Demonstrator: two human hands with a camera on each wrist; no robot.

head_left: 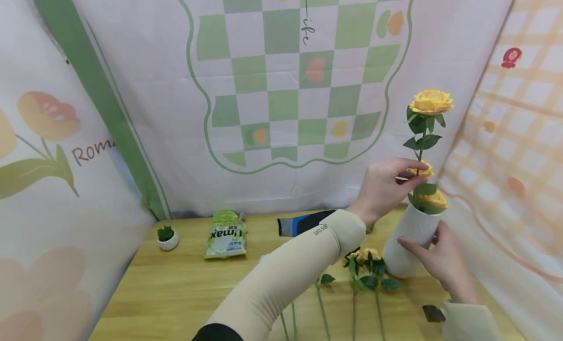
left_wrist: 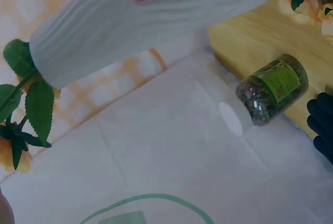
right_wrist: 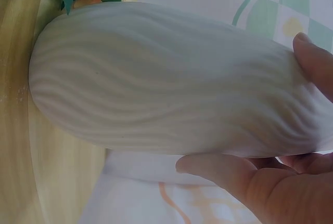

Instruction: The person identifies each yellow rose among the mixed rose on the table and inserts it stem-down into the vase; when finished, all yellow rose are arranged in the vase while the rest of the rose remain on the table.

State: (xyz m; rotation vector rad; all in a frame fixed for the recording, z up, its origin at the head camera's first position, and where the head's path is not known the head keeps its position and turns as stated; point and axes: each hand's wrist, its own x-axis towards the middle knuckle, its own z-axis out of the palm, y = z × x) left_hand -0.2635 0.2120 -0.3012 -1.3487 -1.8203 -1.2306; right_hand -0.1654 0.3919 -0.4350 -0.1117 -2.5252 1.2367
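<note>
My left hand (head_left: 389, 187) pinches the stem of a tall yellow rose (head_left: 431, 104) above the mouth of a white rippled vase (head_left: 406, 241). Lower down, my right hand (head_left: 446, 265) grips the vase's side, with its thumb across the front. A second yellow rose (head_left: 435, 200) with green leaves rests at the rim, and another bloom shows partly behind my left fingers. The right wrist view shows the vase's broad body (right_wrist: 156, 78) close up. Whether the pinched stem's lower end is inside the vase is hidden by leaves and petals.
Several loose roses (head_left: 369, 255) lie left of the vase, stems toward me. Farther left are a green Umax bag (head_left: 226, 236) and a small potted plant (head_left: 168, 238). A dark glove (head_left: 303, 224) and a white-capped jar (left_wrist: 276, 89) lie at the back. Fabric walls surround the table (head_left: 176, 292).
</note>
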